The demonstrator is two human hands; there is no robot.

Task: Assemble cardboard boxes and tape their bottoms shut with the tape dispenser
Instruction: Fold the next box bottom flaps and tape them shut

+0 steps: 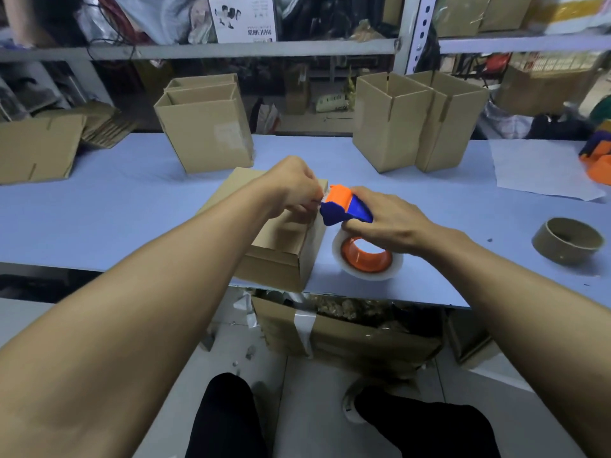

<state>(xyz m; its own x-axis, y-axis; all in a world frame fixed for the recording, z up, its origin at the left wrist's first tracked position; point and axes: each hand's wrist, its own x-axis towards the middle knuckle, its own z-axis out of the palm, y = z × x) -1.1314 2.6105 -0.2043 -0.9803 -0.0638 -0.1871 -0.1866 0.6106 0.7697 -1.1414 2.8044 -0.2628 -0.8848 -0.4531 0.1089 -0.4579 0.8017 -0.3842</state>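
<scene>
- The left hand (pixel 292 185) curls at the far top edge of a brown cardboard box (pixel 281 246) lying on the pale blue table (pixel 132 200); its fingers seem to pinch something at the tape end (too blurred to tell what).
- The right hand (pixel 385 223) grips the orange-and-blue plastic tape dispenser (pixel 345 206), its clear tape roll (pixel 367 257) partly hidden beneath the palm.
- The dispenser's nose sits just beside the left fingers.
- Beyond both hands stand open-topped brown cartons (pixel 206 127); an empty brown tape core (pixel 567 244) lies well right of the right fingers.
</scene>
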